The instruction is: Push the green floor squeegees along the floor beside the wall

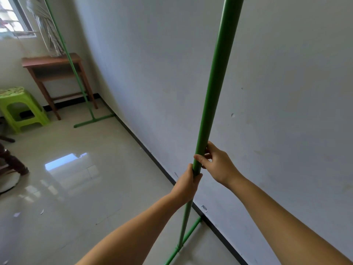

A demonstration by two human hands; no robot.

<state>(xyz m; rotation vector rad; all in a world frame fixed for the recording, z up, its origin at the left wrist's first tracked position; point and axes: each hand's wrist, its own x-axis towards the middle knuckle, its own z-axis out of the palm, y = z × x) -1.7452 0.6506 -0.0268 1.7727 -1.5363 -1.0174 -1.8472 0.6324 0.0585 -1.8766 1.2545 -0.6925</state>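
Note:
A green floor squeegee stands nearly upright in front of me; its long handle (214,77) runs off the top of the view. Its green head (188,237) lies on the tiled floor, one end against the black skirting of the wall. My left hand (188,183) is wrapped around the handle. Just above it, my right hand (216,163) grips the same handle from the wall side. A second green squeegee (76,73) leans at the far end of the room, its head (93,121) on the floor and touching the wall.
The white wall (267,92) runs along my right with black skirting (164,169). A brown wooden side table (51,62) and a lime-green plastic stool (21,109) stand at the far end under a window. Dark furniture legs (13,161) are at the left. Paper scraps (17,214) lie on the glossy tiles.

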